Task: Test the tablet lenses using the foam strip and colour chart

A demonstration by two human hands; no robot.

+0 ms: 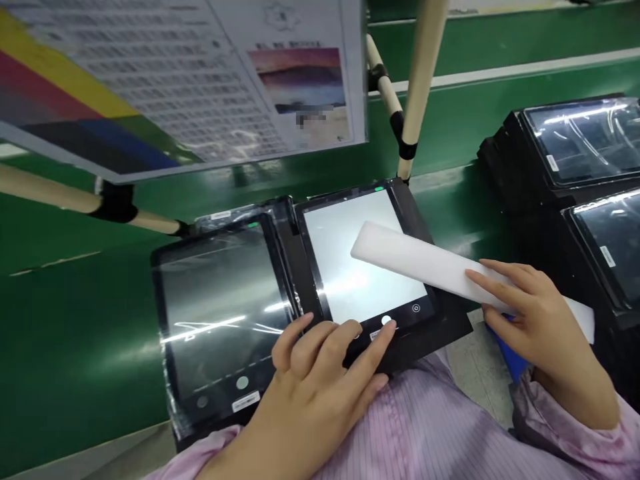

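Note:
In the middle lies a tablet (330, 257) with a bright white camera screen. My left hand (320, 373) reaches over its lower edge, fingers apart and holding nothing. Its index fingertip is at the white round shutter button on the screen. My right hand (530, 303) grips a long white foam strip (405, 253), thumb below and fingers above. The strip's far end slants over the lit screen. To the left, a second tablet (220, 287) shows a dim grey camera screen, with clear film along its sides and a small label at its lower edge.
A printed chart (200, 80) with colour bars hangs above on a frame of cream pipes (423, 80). At the right stand black stacks with film-covered tablets (585, 143) on top. The work surface (75, 320) is green.

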